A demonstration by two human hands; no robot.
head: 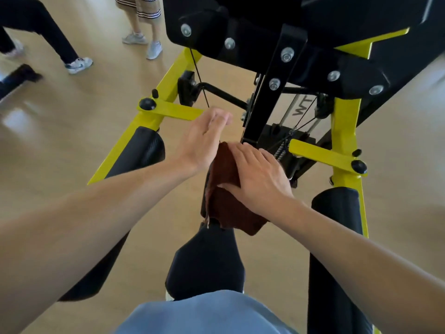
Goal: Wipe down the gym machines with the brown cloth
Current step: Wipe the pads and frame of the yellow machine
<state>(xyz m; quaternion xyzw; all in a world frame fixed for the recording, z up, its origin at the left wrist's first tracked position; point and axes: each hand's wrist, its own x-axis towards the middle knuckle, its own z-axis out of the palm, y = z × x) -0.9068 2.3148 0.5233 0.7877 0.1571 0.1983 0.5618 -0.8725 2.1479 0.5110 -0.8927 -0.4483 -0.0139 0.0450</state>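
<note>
My right hand [258, 179] flat, fingers extended, pressing cloth [227, 196] onto black pad [207, 266]. My left hand [204, 138] released, hovering just beside cloth, gripping nothing.

From my feed, the brown cloth [228, 198] hides the part of the gym machine [265, 97] beneath it, and the right hand [260, 177] covers its upper half. The left hand [204, 138] fingertips blur. The top edge crops two bystanders [144, 25] above the legs.

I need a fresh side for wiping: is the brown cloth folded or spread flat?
Folded: the brown cloth lies doubled in layers under the right hand.
</note>
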